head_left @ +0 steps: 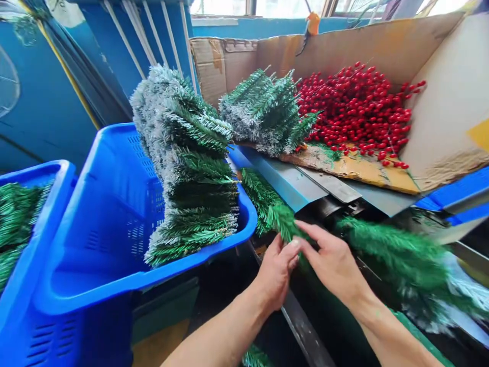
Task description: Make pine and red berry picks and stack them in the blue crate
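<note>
Both my hands meet near the middle of the view on a green artificial pine branch (pixel 283 220). My left hand (pixel 275 272) is closed round its lower part, thumb on top. My right hand (pixel 329 252) grips the same branch from the right, its forefinger reaching along the needles. Behind it lies another green pine branch (pixel 260 196). To the right, a blurred green pine branch with white-tipped ends (pixel 401 252) lies beside my right wrist. Left of my hands, a thick stack of frosted pine branches (pixel 198 168) rests on the rim of a blue plastic basket (pixel 103 285).
A cardboard box (pixel 439 71) at the back holds red berry sprigs (pixel 351 107) and a smaller heap of frosted pine branches (pixel 263 109). Metal machine plates (pixel 332 183) lie before it. Another blue basket (pixel 63 171) with green branches stands at far left.
</note>
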`<action>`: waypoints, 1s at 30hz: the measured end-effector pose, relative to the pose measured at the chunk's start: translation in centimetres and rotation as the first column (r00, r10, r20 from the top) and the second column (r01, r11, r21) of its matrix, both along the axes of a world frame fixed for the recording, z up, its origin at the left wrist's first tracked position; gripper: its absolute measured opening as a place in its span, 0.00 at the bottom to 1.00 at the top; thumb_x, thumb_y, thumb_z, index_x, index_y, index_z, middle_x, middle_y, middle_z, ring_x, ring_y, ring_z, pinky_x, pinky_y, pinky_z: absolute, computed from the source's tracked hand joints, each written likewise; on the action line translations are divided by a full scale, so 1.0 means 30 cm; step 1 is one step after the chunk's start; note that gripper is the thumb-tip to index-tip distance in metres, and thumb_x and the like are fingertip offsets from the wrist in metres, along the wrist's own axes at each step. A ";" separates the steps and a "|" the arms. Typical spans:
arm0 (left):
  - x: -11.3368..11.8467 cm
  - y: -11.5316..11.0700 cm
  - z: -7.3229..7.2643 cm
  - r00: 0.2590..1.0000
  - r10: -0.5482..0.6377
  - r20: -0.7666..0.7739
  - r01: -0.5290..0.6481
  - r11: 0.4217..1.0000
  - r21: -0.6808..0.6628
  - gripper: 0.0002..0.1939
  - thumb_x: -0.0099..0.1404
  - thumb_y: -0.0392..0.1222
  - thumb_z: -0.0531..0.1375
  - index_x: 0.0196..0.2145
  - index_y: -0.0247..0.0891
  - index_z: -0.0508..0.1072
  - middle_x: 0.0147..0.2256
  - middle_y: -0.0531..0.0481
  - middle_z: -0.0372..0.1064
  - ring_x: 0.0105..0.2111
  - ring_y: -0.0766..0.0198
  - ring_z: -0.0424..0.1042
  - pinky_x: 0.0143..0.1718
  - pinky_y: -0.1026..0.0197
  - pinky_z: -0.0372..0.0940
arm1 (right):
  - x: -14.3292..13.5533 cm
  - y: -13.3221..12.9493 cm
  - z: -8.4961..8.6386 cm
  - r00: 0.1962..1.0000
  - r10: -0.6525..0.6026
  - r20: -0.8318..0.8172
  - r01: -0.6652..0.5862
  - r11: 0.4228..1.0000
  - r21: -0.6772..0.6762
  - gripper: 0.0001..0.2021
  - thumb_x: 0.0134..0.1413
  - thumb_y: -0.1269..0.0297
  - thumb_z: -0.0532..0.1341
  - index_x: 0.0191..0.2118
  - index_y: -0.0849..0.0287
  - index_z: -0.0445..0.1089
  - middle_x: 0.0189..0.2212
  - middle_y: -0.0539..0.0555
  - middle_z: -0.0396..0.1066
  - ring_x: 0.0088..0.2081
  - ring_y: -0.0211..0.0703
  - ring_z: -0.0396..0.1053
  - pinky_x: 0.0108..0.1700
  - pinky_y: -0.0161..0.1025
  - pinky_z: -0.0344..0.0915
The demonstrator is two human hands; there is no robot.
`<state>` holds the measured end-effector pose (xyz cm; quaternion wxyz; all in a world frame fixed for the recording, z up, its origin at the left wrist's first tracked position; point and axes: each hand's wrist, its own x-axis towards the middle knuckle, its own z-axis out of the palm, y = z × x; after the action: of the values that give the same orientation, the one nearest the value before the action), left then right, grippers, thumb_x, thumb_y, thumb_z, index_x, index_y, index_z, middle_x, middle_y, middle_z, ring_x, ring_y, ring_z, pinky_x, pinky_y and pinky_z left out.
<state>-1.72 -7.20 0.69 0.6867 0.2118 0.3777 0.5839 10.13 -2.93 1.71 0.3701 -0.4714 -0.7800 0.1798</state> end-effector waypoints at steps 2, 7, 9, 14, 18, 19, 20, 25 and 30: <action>-0.066 -0.050 -0.013 0.944 -0.019 -0.328 0.029 0.999 0.025 0.23 0.59 0.50 0.62 0.50 0.39 0.71 0.48 0.44 0.71 0.49 0.57 0.68 0.49 0.57 0.61 | -0.051 0.089 0.052 0.997 -0.077 0.028 0.073 0.992 0.106 0.16 0.59 0.63 0.56 0.50 0.61 0.71 0.44 0.59 0.73 0.45 0.52 0.71 0.50 0.48 0.68; -0.241 -0.215 -0.086 0.200 -0.373 -0.906 0.434 0.863 -0.259 0.17 0.60 0.53 0.56 0.35 0.38 0.77 0.29 0.47 0.74 0.32 0.56 0.72 0.35 0.56 0.65 | -0.179 0.259 0.138 0.968 -0.239 0.074 0.220 0.954 0.202 0.22 0.56 0.66 0.59 0.55 0.69 0.65 0.51 0.66 0.67 0.53 0.59 0.64 0.55 0.55 0.62; -0.289 -0.297 -0.140 -0.106 -0.460 -0.882 0.509 0.737 -0.445 0.19 0.58 0.54 0.58 0.39 0.40 0.77 0.32 0.44 0.76 0.36 0.50 0.74 0.37 0.52 0.66 | -0.201 0.241 0.137 0.974 -0.224 0.027 0.209 0.940 0.271 0.23 0.58 0.64 0.59 0.58 0.68 0.62 0.54 0.66 0.63 0.56 0.58 0.60 0.56 0.54 0.61; -0.315 -0.455 -0.267 -0.307 -0.654 -0.692 0.430 0.553 -0.713 0.26 0.59 0.60 0.53 0.38 0.36 0.78 0.34 0.35 0.76 0.38 0.42 0.76 0.37 0.47 0.69 | -0.171 0.074 0.054 0.999 0.001 -0.038 0.009 0.959 0.284 0.19 0.63 0.58 0.56 0.55 0.60 0.65 0.53 0.60 0.64 0.49 0.50 0.68 0.50 0.47 0.69; -0.275 -0.477 -0.253 -0.215 -0.585 -0.782 0.267 0.735 -0.623 0.24 0.61 0.60 0.53 0.35 0.39 0.77 0.34 0.38 0.77 0.38 0.43 0.76 0.40 0.45 0.69 | -0.110 -0.022 -0.016 0.995 0.011 -0.102 0.005 0.987 0.162 0.16 0.63 0.55 0.55 0.52 0.56 0.68 0.51 0.56 0.66 0.38 0.43 0.72 0.43 0.42 0.72; -0.262 -0.470 -0.230 -0.180 -0.526 -0.831 0.238 0.797 -0.556 0.20 0.62 0.58 0.53 0.36 0.41 0.76 0.34 0.40 0.77 0.38 0.45 0.76 0.40 0.46 0.70 | -0.095 -0.037 -0.027 0.992 -0.004 -0.124 0.020 0.992 0.125 0.16 0.63 0.54 0.55 0.51 0.55 0.68 0.50 0.55 0.67 0.36 0.41 0.72 0.42 0.41 0.72; -0.247 -0.458 -0.201 -0.134 -0.438 -0.889 0.246 0.854 -0.458 0.16 0.63 0.53 0.53 0.38 0.42 0.75 0.35 0.43 0.77 0.38 0.48 0.76 0.40 0.49 0.70 | -0.080 -0.048 -0.035 0.989 -0.024 -0.144 0.037 0.995 0.091 0.16 0.63 0.53 0.56 0.51 0.54 0.69 0.50 0.54 0.67 0.36 0.41 0.72 0.41 0.40 0.72; -0.204 -0.350 0.011 0.071 0.181 -0.981 0.491 0.850 0.192 0.29 0.65 0.35 0.48 0.64 0.39 0.51 0.44 0.43 0.75 0.37 0.58 0.76 0.38 0.59 0.72 | -0.043 -0.086 -0.073 0.974 -0.081 -0.213 0.077 0.997 -0.029 0.18 0.61 0.49 0.57 0.50 0.53 0.69 0.47 0.53 0.69 0.37 0.42 0.72 0.38 0.38 0.72; -0.315 -0.165 0.287 -0.205 0.271 -0.940 0.421 0.892 0.166 0.25 0.67 0.47 0.52 0.60 0.42 0.60 0.43 0.47 0.76 0.39 0.57 0.76 0.41 0.58 0.70 | -0.094 -0.159 -0.165 0.964 0.028 -0.263 -0.047 0.997 -0.066 0.16 0.62 0.53 0.56 0.50 0.55 0.68 0.47 0.55 0.68 0.38 0.42 0.72 0.38 0.36 0.73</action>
<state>-11.16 -12.14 9.29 0.1023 0.7541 0.6099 0.2213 7.31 -7.71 -3.24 0.4493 -0.4418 -0.7261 0.2752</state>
